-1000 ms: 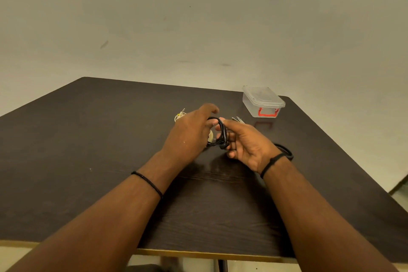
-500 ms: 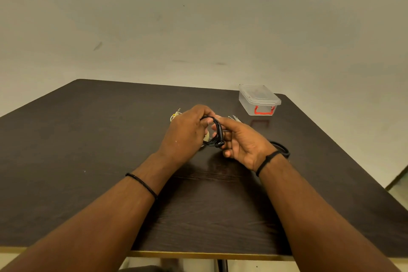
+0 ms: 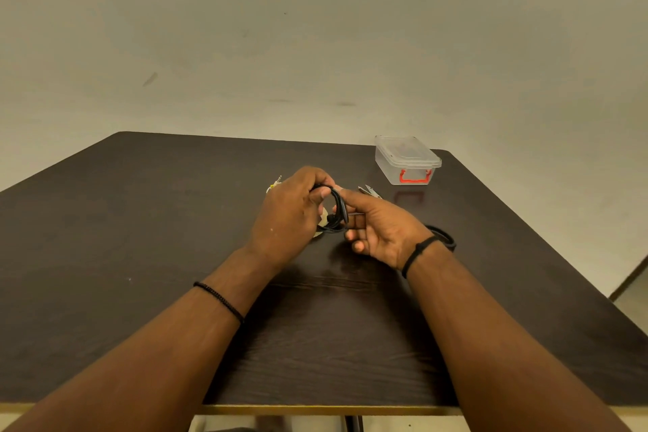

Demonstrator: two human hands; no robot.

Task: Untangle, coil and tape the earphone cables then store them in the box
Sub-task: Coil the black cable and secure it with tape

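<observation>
Hands meet at frame centre: we find left hand and right hand both apparently pinching the black cable coil above the worktop.

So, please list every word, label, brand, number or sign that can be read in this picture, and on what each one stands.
No readable text: there is none in this view.
Clear box: no label shows; the red part is a clasp, not writing.
Black cable coil, held by the left hand and the right hand: no print visible.
Table and wall: no marks that read as text.
</observation>
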